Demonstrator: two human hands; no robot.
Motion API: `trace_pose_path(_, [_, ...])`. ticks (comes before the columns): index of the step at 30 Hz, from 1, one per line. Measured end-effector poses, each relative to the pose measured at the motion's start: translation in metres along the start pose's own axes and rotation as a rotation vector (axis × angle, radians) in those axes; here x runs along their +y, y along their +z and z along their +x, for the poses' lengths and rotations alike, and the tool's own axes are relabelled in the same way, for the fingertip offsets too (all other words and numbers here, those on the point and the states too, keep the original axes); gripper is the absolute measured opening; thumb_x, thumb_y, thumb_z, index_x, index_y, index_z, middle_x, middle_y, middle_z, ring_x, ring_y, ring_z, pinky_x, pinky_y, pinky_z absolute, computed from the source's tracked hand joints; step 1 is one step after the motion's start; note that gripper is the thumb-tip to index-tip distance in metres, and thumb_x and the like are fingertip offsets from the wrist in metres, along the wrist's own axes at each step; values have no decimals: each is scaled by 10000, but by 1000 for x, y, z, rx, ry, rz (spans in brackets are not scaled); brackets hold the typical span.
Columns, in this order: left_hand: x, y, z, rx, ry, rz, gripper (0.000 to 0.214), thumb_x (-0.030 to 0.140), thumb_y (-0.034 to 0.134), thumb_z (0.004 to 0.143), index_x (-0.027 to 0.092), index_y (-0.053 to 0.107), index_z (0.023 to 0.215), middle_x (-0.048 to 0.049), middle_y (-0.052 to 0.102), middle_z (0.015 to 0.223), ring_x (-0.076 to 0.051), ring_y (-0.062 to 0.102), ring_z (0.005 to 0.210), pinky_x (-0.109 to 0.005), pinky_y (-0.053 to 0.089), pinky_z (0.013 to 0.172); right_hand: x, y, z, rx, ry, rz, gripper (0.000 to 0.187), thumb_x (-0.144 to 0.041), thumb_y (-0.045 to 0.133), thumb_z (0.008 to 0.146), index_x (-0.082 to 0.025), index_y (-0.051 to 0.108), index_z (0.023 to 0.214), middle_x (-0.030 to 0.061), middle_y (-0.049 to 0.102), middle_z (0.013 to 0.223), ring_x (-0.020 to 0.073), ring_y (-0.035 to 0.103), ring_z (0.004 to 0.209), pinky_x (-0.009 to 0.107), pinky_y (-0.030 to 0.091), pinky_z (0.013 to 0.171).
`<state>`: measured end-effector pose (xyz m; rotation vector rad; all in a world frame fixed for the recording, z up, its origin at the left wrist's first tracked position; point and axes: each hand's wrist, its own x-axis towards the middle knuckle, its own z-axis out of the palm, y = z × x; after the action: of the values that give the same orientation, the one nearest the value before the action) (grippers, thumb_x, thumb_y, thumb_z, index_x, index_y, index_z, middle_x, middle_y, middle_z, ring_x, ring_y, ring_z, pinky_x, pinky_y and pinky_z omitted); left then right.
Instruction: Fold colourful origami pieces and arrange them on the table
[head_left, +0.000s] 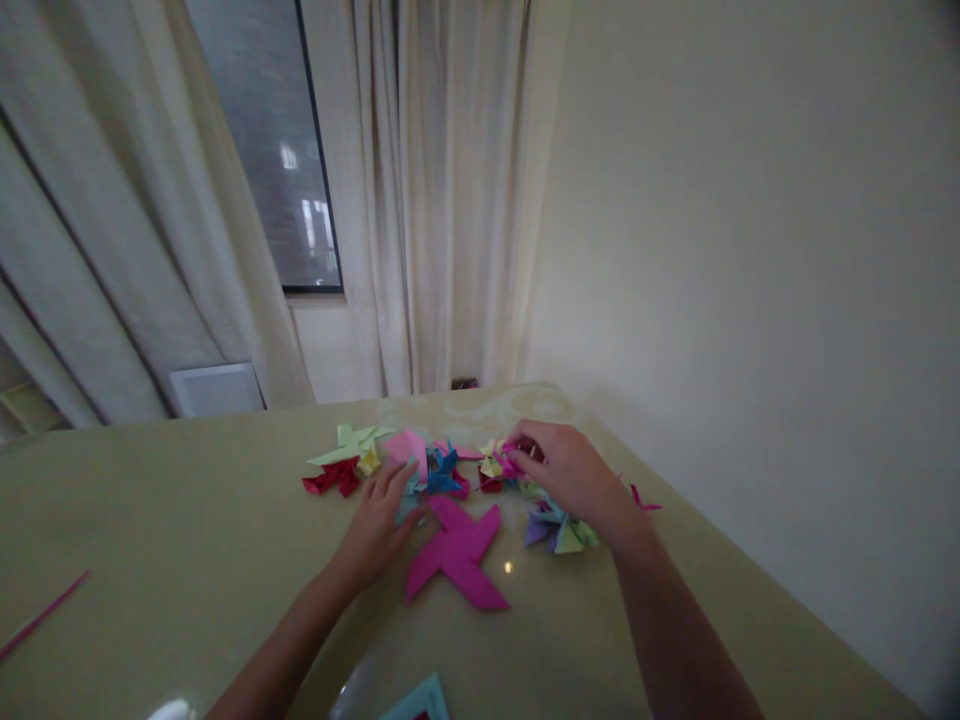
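A large magenta folded-paper pinwheel (459, 550) lies flat on the table in front of me. My left hand (379, 525) reaches to its upper left, fingers stretched and thumb apart, beside a light blue folded paper (409, 497). Over the right part of a row of paper pieces, my right hand (562, 468) has its fingers closed in a pinch on a small pink folded paper (510, 462); the fingers partly cover it. Close by are a blue paper pinwheel (444, 468) and a pale yellow folded paper (491, 458). Below the right hand sits a purple-and-green folded paper (562, 528).
At the row's left end lie a red folded paper (334, 477) and a light green one (356, 442). A thin pink stick (45, 612) is at far left. A light blue-edged object (420, 700) shows at the bottom. The wall (750, 250) borders the table's right side.
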<state>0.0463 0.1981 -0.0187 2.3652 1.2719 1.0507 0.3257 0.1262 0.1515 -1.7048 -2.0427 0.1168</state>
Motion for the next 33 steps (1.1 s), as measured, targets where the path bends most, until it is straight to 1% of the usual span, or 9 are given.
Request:
trace_pose_path(4, [-16,14,-9,-115,-3,28,289,354,637,938,267,733,1196,-139,608,1482,-374,564,1328,-624,462,1114,39,-19,-3,-38,226,-222,104,-235,651,1003,-229,743,954,43,788,912,190,699,831,270,366,668])
trace_pose_path(9, [-18,-8,-4,-168,-37,-26,115,339,664,898,241,720,919,-123,717,1153,-327,672,1079,-510,537,997,62,-27,-9,-44,416,-320,76,-255,703,942,-237,758,991,83,773,932,234,702,799,297,315,617])
trace_pose_path(12, [-24,-26,5,-171,-83,-95,111,334,660,855,227,685,836,-96,699,987,-294,689,899,-448,574,840,62,-32,-14,-32,460,-344,381,-232,794,837,-262,722,1210,80,776,986,258,715,827,302,339,624])
trace_pose_path(14, [-23,-37,9,-163,-115,-157,138,356,660,849,220,670,829,-79,682,927,-271,685,828,-416,580,776,53,-32,-13,-24,384,-278,464,-228,802,825,-269,689,1273,64,780,1001,243,718,832,300,374,639])
trace_pose_path(16, [-16,-47,12,-148,-140,-229,170,384,660,869,215,660,872,-67,683,921,-252,689,822,-395,588,771,34,-24,-10,-20,223,-128,369,-240,759,882,-252,691,1244,49,782,973,212,713,805,294,416,660])
trace_pose_path(19, [10,-61,16,-144,-158,-374,237,450,659,924,214,645,946,-53,709,962,-225,704,875,-347,595,780,-6,4,-3,-32,-29,131,182,-247,708,962,-221,715,1142,41,774,942,191,704,814,285,465,719])
trace_pose_path(23, [52,-69,18,-97,-203,-794,293,448,808,855,205,652,907,-28,719,947,-204,693,919,-296,566,798,-49,45,1,-71,-239,281,288,-250,761,967,-222,690,1245,59,757,1116,205,703,976,292,491,835])
trace_pose_path(29, [74,-69,18,-45,-249,-953,311,450,838,850,205,676,954,-24,740,948,-191,706,909,-287,555,810,-55,57,1,-18,-307,296,85,-138,754,961,-206,731,1006,19,737,965,171,677,883,259,457,781])
trace_pose_path(33, [55,-69,19,-86,-265,-686,371,544,657,948,226,640,1139,-64,748,1115,-237,734,1032,-349,607,854,-46,41,2,-18,-275,183,66,-140,728,971,-205,722,961,18,730,931,175,669,860,269,434,765])
